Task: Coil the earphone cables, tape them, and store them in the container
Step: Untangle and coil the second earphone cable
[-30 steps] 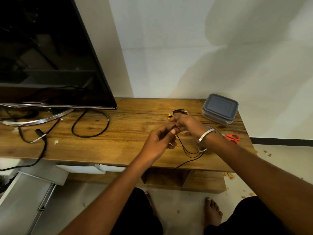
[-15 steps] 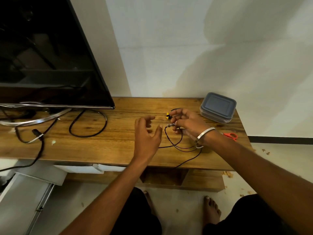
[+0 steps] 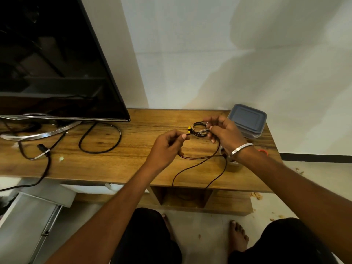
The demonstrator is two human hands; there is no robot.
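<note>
- I see the left hand (image 3: 165,147) raised over the table (image 3: 133,149), its grip pinching the earphone cable (image 3: 198,159) at thumb and forefinger.
- The cable's coiled part sits between both hands; loose strands trail over the table's front edge.
- The right hand (image 3: 224,133), wrist bent, clasps the coil.
- The lidded container (image 3: 246,119) stands just behind it.

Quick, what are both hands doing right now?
Left hand: closed, pinching the earphone cable.
Right hand: closed, holding the coiled part of that cable.
</note>
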